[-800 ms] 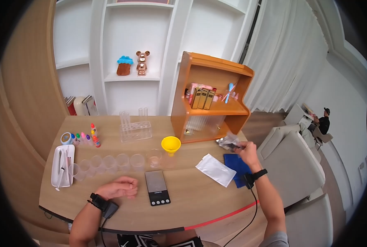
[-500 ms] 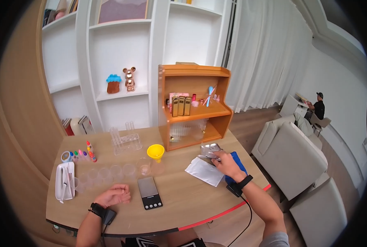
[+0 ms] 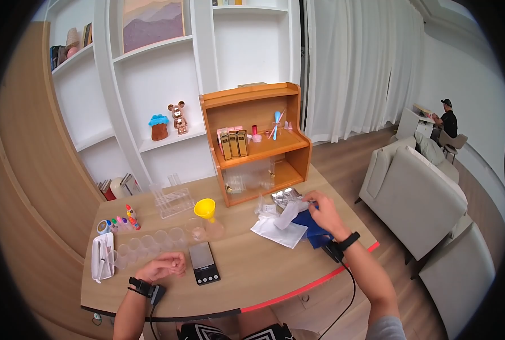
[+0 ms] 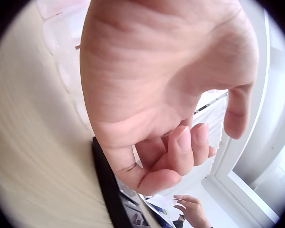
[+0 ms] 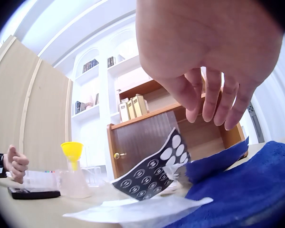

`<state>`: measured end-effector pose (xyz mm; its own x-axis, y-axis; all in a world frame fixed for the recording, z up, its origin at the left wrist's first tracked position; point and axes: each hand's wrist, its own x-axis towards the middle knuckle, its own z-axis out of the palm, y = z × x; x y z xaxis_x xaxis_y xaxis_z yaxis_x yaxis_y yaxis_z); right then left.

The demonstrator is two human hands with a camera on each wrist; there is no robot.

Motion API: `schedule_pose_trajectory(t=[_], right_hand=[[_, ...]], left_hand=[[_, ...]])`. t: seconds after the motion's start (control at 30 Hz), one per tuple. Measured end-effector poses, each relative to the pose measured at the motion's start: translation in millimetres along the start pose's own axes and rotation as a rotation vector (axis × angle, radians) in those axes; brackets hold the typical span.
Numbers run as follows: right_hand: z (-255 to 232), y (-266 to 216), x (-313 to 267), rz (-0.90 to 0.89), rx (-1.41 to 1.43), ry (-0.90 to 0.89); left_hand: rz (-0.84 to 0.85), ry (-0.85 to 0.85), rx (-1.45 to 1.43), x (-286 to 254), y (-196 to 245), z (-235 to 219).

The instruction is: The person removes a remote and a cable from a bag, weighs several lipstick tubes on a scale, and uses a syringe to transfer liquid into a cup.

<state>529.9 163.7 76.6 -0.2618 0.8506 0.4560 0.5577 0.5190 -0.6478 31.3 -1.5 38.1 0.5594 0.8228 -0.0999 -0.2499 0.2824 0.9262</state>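
Observation:
My right hand [image 3: 325, 214] hovers over the right side of the table with its fingers loosely bent. In the right wrist view those fingers hang down with nothing visible between them. Below and beside it lie a blue cloth [image 3: 315, 228], a flat white packet [image 3: 283, 233], crumpled translucent plastic [image 3: 289, 214] and a shiny sheet [image 3: 286, 196]. A black sheet with round printed labels [image 5: 145, 178] stands tilted in the right wrist view. My left hand [image 3: 163, 266], fingers loosely curled and empty, rests near a black digital scale [image 3: 203, 263].
Behind the scale stand a yellow funnel [image 3: 205, 208], a row of clear cups [image 3: 150, 243] and a clear test-tube rack [image 3: 173, 201]. To the left are a white tray [image 3: 98, 276] and several small coloured bottles [image 3: 130, 214]. A wooden cabinet [image 3: 258, 90] rises at the back.
My right hand has let go of the shiny sheet, which now lies on the table. Crumpled translucent plastic has come to lie over the white packet. The head view has shifted; my left hand stays by the scale.

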Motion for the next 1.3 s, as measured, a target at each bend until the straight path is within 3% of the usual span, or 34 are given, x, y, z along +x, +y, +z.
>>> schedule_pose_trajectory(t=[0.1,0.2,0.27,0.4,0.47,0.6,0.63,0.67,0.73,0.77,0.8,0.87,0.93,1.0,1.03,1.1,1.23,1.3], right_hand=[[7.2,31.1,26.2,0.118,0.008,0.101],[18.0,48.0,49.1,0.266,-0.187,-0.021],[30.2,47.1,59.0,0.469,-0.393,-0.219],[41.9,52.4,59.0,0.498,-0.416,-0.231],[46.4,69.6,60.4,0.490,-0.267,-0.237],[41.4,98.8,54.1,0.442,0.072,-0.066],[20.1,59.5,42.5,0.416,0.034,0.042],[18.6,65.9,40.0,0.417,0.033,0.036],[11.7,89.1,33.5,0.292,0.134,0.273],[-11.0,42.8,19.8,0.294,0.195,0.365],[-29.2,31.1,15.6,0.294,0.182,0.361],[-56.9,17.6,10.6,0.375,0.374,0.143],[-72.3,-2.6,1.8,0.335,0.401,0.088],[-74.9,-28.2,-6.0,0.305,0.674,0.001],[-72.6,-38.7,-8.4,0.308,0.661,-0.011],[-62.2,-60.0,-10.2,0.321,0.792,-0.156],[-12.3,-88.5,-8.9,0.287,0.742,-0.309],[9.8,-105.5,-4.4,0.254,0.667,-0.416]], left_hand=[[0.020,-0.053,0.061,14.6,8.1,19.4],[-0.021,-0.093,0.073,34.7,12.8,41.6],[-0.054,-0.057,0.286,48.4,16.6,68.6],[-0.142,-0.169,0.493,67.7,23.1,97.4],[-0.148,-0.184,0.523,72.7,22.3,104.5],[-0.175,-0.179,0.502,79.7,13.7,104.4],[-0.170,-0.154,0.511,81.4,9.9,100.6],[-0.171,-0.151,0.505,80.0,9.6,101.4],[-0.123,-0.072,0.466,82.1,4.6,102.3],[-0.119,-0.074,0.456,82.4,0.8,100.0],[-0.094,-0.067,0.437,81.6,-2.5,95.2],[-0.063,-0.064,0.403,79.2,-7.6,90.9],[0.002,-0.008,0.314,75.9,-7.7,89.2],[0.064,-0.011,0.279,77.1,-12.5,85.1],[0.112,-0.009,0.239,78.0,-10.2,88.7],[0.175,-0.011,0.213,78.9,-9.1,88.0],[0.232,-0.013,0.245,78.4,-8.5,95.2],[0.313,-0.125,0.121,84.9,-24.6,78.7]])
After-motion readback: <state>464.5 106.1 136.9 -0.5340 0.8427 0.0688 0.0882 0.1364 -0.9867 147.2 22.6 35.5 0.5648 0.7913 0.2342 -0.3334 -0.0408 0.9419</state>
